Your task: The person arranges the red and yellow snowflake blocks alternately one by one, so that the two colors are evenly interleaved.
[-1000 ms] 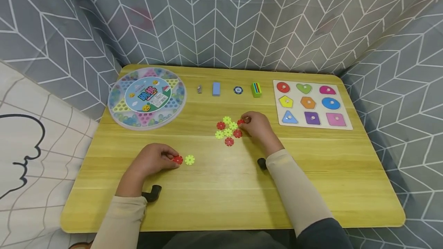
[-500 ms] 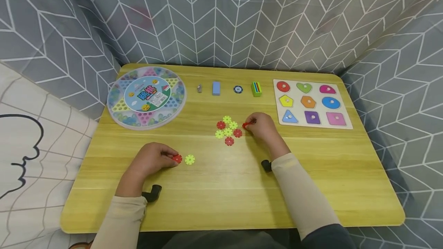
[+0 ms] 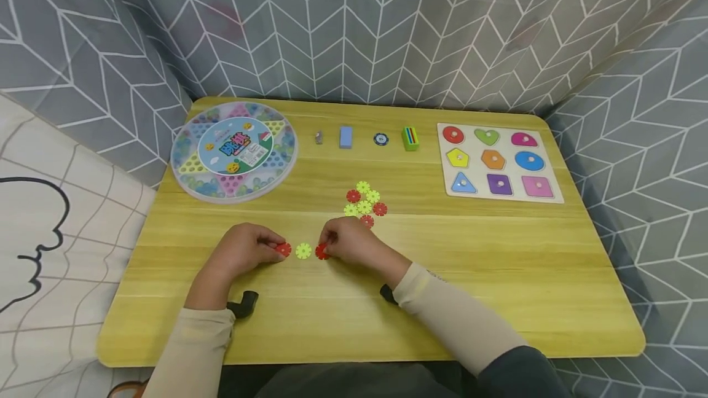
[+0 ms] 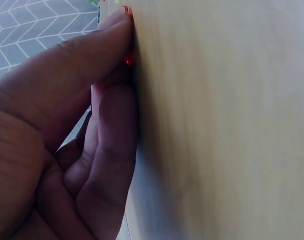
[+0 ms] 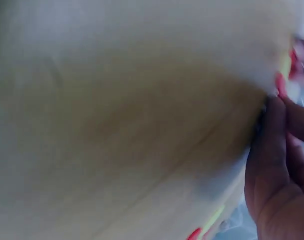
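In the head view my left hand (image 3: 243, 255) holds a red notched plastic disc (image 3: 284, 249) between thumb and fingers, low at the tabletop. In the left wrist view only slivers of that red disc (image 4: 128, 59) show past the fingertips. Just right of it a yellow-green notched disc (image 3: 303, 251) lies flat. My right hand (image 3: 354, 243) pinches another red notched disc (image 3: 322, 251) on that disc's other side, so the three sit in a row. Behind the right hand lies a loose cluster of yellow-green discs (image 3: 364, 207) and red discs (image 3: 380, 209).
Along the back of the wooden table (image 3: 498, 300) stand a round Chinese checkers board (image 3: 190, 186), a small grey item (image 3: 318, 137), a blue block (image 3: 345, 137), a round chip (image 3: 380, 139) and a green striped block (image 3: 410, 139). A shape puzzle board (image 3: 478, 171) lies at the right.
My right hand has lifted a red disc off the cluster's right side and carried it left and nearer, beside the yellow-green disc. My left hand has stayed almost still.
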Demonstrator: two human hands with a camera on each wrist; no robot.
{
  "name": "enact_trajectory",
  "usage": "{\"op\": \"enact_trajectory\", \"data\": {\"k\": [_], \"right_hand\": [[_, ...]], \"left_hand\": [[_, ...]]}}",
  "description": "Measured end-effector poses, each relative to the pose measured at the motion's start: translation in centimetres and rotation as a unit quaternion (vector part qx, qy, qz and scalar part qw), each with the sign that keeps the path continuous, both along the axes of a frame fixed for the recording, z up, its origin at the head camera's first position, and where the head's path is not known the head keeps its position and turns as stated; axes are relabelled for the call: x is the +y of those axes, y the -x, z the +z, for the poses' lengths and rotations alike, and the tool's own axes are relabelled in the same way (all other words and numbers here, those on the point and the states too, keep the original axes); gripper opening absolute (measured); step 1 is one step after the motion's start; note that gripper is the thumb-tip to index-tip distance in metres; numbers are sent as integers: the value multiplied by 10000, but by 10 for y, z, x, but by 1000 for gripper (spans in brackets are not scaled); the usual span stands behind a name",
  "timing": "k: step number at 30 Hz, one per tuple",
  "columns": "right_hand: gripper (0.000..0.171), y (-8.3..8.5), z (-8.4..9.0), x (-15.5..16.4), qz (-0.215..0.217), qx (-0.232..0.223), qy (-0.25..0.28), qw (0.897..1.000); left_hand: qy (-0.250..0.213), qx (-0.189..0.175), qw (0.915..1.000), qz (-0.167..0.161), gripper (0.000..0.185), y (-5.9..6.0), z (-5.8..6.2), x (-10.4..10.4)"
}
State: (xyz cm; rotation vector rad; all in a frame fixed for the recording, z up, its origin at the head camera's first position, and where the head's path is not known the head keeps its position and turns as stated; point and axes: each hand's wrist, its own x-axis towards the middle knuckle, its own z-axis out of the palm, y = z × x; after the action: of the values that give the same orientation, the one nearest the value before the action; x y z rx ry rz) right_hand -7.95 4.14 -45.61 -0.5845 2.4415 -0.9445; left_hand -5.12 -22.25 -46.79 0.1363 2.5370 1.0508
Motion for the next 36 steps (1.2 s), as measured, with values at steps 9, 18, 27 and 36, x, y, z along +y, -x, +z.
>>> {"op": "enact_trajectory", "data": {"k": [9, 18, 27, 36], "right_hand": [[11, -6, -4, -14, 174, 867, -612, 9942], [10, 40, 11, 38, -1406, 464, -97, 9889], [34, 92, -4, 74, -1859, 382, -432, 9809], [29, 105, -1, 62, -1324, 538, -722, 9871]], "left_hand": [[-78, -43, 9999, 50, 23, 0, 1, -1], [-47, -157, 9998, 86, 24, 0, 0, 0], [-80, -197, 9997, 128, 24, -2, -1, -3], [-153, -133, 9997, 102, 23, -2, -1, -2]]}}
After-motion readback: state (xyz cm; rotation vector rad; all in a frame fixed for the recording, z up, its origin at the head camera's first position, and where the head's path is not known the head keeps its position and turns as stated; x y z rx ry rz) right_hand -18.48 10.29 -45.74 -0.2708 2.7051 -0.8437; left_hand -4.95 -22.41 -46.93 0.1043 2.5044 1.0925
